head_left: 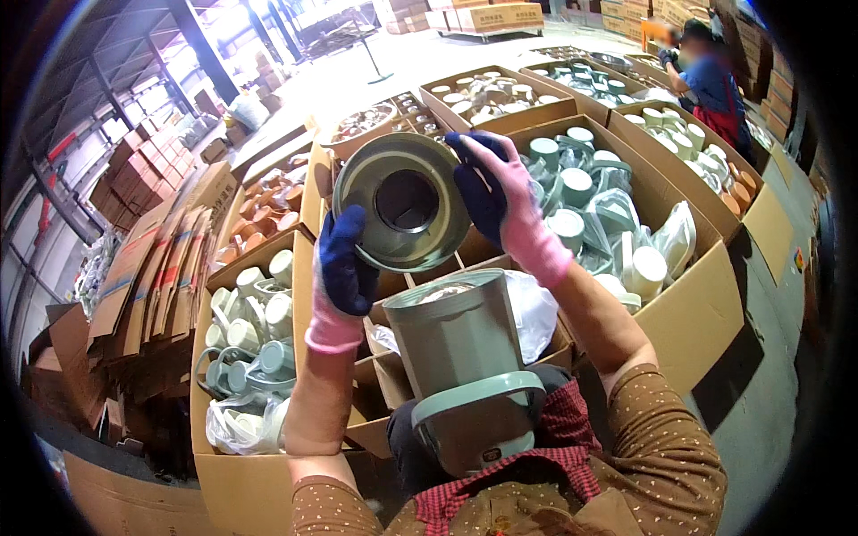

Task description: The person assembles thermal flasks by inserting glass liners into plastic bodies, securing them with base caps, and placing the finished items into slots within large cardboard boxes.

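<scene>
Above the lap, both gloved hands hold a round grey-green lid up at chest height, the left hand with fingers closed on its lower left rim and the right hand gripping its right edge. Its underside, with the dark central opening, faces the camera, so its axis points toward the wearer. To check it well, I judge it best turned by the rim alone above the grey-green canister, which stands between the knees with its long axis tilted away.

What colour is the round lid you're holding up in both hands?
Pale sage green, with a dark round opening at its centre: the lid, best seen in the head view.
</scene>
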A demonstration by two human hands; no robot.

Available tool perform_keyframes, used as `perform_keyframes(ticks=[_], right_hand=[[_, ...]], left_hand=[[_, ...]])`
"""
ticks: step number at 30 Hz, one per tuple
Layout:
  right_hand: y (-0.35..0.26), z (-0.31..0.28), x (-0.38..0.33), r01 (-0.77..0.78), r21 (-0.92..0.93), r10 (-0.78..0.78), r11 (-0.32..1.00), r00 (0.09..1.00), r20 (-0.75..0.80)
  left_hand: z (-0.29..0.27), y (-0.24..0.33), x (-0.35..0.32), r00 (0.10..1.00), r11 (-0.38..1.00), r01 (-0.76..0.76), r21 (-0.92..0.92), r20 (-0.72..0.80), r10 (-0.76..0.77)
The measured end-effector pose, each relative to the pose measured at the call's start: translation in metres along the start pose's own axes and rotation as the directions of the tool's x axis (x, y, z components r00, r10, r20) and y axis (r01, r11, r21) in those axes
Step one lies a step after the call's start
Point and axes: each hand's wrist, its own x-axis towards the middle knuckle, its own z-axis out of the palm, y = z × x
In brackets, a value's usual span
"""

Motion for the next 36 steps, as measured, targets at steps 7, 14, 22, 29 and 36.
perform_keyframes(ticks=[7, 14, 22, 29, 36], right_hand=[[-0.034, 0.000, 0.002, 0.003, -0.214, 0.113, 0.977, 0.842, 0.528], [-0.044, -0.001, 0.009, -0.178, -0.015, 0.170, 0.984, 0.902, 0.396], [-0.012, -0.016, 0.007, -0.449, -0.055, 0.352, 0.892, 0.612, 0.709], [0.033, 0.009, -0.018, -0.171, -0.127, 0.209, 0.977, 0.655, 0.726], [0.027, -0.019, -0.015, -0.252, 0.225, 0.220, 0.941, 0.963, 0.155]], left_hand=[[0.015, 0.024, -0.018, 0.949, 0.979, -0.111, 0.174, -0.274, 0.156], [0.009, 0.013, -0.018, 0.940, 0.829, -0.128, 0.545, -0.201, 0.277], [-0.009, -0.033, -0.031, 0.982, 0.974, 0.021, 0.226, -0.187, 0.023], [-0.009, -0.066, -0.028, 0.962, 0.978, 0.080, 0.195, -0.273, -0.025], [-0.029, -0.056, -0.005, 0.955, 0.925, -0.137, 0.356, -0.200, 0.218]])
